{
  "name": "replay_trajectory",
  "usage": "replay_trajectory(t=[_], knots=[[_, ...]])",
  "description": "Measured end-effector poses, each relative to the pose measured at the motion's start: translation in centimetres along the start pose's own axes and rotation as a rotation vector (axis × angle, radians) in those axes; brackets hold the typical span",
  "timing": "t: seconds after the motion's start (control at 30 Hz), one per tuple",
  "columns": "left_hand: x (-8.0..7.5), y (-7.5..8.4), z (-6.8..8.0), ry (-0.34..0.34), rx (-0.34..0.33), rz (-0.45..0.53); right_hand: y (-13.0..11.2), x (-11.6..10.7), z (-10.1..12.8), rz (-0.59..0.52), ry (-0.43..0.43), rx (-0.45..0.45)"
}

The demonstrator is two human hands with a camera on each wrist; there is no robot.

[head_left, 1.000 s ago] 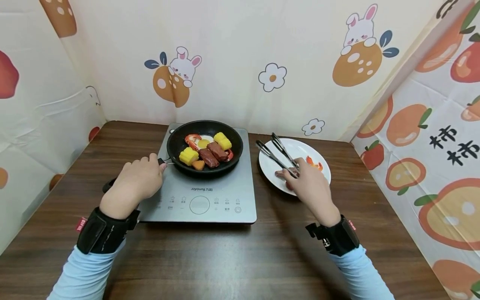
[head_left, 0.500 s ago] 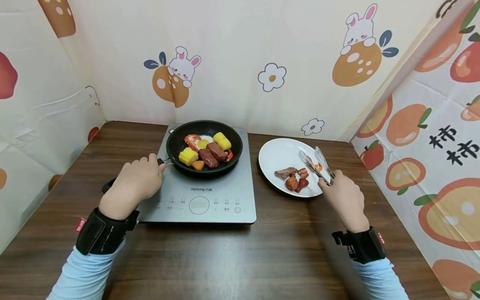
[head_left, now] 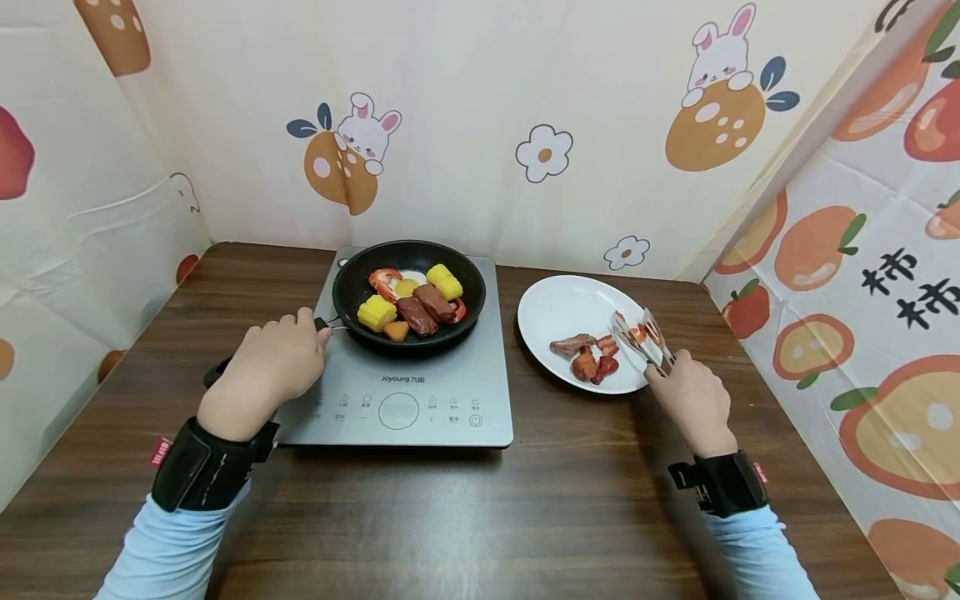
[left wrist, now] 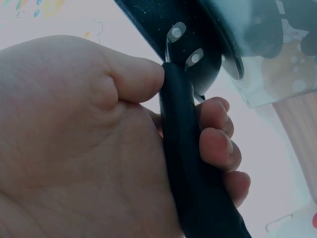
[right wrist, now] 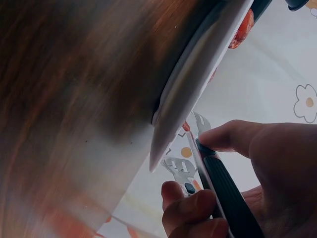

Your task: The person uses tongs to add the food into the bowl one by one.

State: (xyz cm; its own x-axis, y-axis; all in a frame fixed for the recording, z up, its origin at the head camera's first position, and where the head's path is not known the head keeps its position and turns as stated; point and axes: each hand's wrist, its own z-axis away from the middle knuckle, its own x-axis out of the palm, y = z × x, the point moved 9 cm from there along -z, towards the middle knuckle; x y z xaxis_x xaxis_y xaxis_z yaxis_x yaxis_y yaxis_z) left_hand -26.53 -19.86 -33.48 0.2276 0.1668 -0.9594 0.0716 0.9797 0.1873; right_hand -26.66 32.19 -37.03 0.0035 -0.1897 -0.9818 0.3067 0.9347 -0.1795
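Note:
A black frying pan (head_left: 408, 292) sits on a grey induction cooker (head_left: 408, 392), holding corn pieces, sausage, shrimp and carrot. My left hand (head_left: 266, 371) grips the pan's black handle (left wrist: 185, 148), fingers and thumb curled round it. My right hand (head_left: 693, 400) holds metal tongs (head_left: 641, 340) by their dark grips (right wrist: 225, 186), tips resting over the right edge of a white plate (head_left: 562, 304). On the plate lie meat and sausage pieces (head_left: 587, 357) and a shrimp.
The dark wooden table (head_left: 480, 517) is walled by patterned cloth (head_left: 525, 108) at the back and both sides. The right cloth wall (head_left: 862, 317) stands close to the plate and my right hand.
My right hand moved with the tongs from over the plate's middle to its right front edge, uncovering the food pieces. The left hand stayed on the pan handle.

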Motion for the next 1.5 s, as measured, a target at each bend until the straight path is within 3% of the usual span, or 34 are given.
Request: replay_trajectory(t=[0.43,0.6,0.87,1.1,1.5], knots=[[0.0,0.0,0.0,0.006,0.004,0.005,-0.8,-0.3,0.3,0.041,0.075,-0.112],[0.0,0.0,0.0,0.002,0.001,0.004,-0.8,-0.3,0.5,0.044,0.065,-0.116],[0.1,0.1,0.0,0.001,0.001,-0.004,0.0,0.5,0.5,0.013,-0.023,-0.098],[0.2,0.0,0.0,0.001,-0.002,0.003,-0.4,0.5,0.8,-0.017,0.043,-0.151],[0.1,0.0,0.0,0.006,-0.004,0.005,-0.2,0.6,1.2,-0.027,0.047,-0.166]])
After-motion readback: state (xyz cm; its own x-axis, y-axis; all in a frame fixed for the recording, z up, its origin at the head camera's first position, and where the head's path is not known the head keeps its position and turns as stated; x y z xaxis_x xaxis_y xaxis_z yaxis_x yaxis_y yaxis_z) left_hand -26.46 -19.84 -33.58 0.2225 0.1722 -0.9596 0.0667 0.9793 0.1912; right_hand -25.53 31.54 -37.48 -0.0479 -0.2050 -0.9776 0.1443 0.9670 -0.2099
